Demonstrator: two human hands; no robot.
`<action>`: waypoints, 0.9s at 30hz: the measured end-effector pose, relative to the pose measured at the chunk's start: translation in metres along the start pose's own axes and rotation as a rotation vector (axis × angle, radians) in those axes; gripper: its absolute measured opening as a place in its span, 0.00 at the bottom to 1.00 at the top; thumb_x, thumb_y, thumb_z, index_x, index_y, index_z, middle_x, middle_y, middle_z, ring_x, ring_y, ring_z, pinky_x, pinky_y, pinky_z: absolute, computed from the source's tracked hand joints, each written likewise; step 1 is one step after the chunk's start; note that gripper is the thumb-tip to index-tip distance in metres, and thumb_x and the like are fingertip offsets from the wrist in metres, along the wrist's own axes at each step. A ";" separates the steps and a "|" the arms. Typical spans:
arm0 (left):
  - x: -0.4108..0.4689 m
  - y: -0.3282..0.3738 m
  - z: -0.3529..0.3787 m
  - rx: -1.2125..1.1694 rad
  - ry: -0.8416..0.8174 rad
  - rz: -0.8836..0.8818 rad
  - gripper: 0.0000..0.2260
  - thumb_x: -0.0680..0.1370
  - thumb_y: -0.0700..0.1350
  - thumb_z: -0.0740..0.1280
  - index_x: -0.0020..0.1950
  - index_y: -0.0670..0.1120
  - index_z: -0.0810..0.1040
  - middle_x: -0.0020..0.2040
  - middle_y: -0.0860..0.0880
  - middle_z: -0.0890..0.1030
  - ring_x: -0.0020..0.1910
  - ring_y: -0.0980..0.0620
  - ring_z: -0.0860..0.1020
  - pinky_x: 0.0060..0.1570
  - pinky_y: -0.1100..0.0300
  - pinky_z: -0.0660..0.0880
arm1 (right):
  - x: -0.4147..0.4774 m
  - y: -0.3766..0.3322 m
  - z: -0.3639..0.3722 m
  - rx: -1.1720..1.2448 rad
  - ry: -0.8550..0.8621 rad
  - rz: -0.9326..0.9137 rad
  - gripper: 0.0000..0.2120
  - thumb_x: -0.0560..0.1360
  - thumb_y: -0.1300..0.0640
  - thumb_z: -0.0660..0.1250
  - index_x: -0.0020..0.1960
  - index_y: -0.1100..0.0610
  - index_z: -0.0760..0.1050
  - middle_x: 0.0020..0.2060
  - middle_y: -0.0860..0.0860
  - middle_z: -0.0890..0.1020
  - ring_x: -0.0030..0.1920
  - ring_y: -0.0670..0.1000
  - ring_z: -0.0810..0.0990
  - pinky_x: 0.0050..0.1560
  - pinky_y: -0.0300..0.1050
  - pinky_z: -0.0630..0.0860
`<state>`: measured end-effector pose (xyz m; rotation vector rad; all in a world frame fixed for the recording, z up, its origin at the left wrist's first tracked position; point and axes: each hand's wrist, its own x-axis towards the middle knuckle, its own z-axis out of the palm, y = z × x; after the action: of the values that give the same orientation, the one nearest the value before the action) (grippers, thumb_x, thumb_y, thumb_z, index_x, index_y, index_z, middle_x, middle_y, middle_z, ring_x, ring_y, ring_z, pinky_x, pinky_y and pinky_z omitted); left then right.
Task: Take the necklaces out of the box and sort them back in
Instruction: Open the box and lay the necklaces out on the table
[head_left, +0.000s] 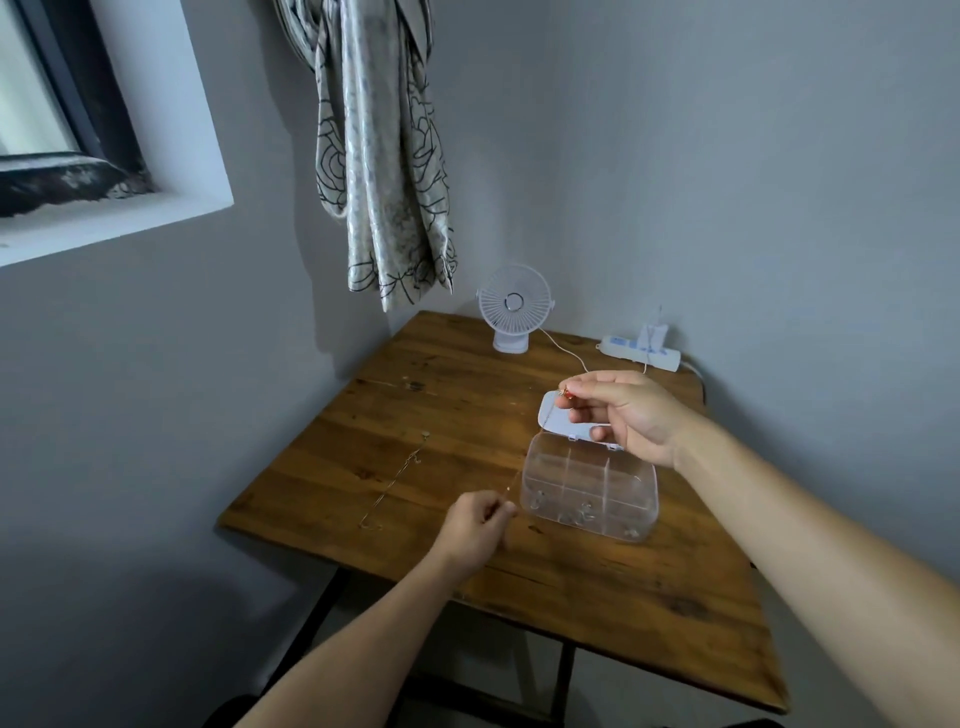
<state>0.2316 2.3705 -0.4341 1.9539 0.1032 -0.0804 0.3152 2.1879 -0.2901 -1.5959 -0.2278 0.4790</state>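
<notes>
Between both hands (618, 415), thin gold necklace (524, 457) stretched taut.

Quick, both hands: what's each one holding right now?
Left hand: pinched shut on the thin chain.
Right hand: pinched shut on the same chain's other end.

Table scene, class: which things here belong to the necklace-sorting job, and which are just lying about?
Job: clear box, open; thin chain stretched between right hand and left hand; another chain on the table.

Lying about: fan, power strip, curtain.
</notes>
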 end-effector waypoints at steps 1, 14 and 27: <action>-0.004 -0.002 -0.005 -0.014 0.022 0.010 0.08 0.80 0.48 0.62 0.48 0.47 0.79 0.36 0.49 0.79 0.35 0.54 0.78 0.38 0.59 0.78 | 0.003 0.001 -0.003 -0.039 0.056 -0.009 0.05 0.76 0.60 0.68 0.49 0.61 0.81 0.40 0.55 0.84 0.37 0.48 0.79 0.29 0.37 0.69; -0.044 -0.060 -0.069 0.170 0.344 -0.040 0.09 0.82 0.45 0.57 0.59 0.53 0.74 0.46 0.54 0.80 0.42 0.58 0.79 0.44 0.60 0.79 | 0.118 0.068 0.056 -0.510 0.317 0.010 0.06 0.77 0.60 0.66 0.43 0.55 0.80 0.44 0.54 0.83 0.43 0.51 0.81 0.39 0.43 0.76; -0.018 -0.116 -0.076 0.643 0.425 0.334 0.03 0.73 0.45 0.72 0.40 0.47 0.83 0.40 0.53 0.79 0.35 0.58 0.77 0.32 0.61 0.77 | 0.220 0.133 0.080 -1.060 0.179 -0.051 0.08 0.78 0.54 0.64 0.54 0.53 0.80 0.52 0.53 0.82 0.51 0.54 0.79 0.46 0.46 0.72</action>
<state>0.2011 2.4838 -0.5103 2.5745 0.0269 0.5903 0.4575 2.3415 -0.4591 -2.6409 -0.4242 0.1510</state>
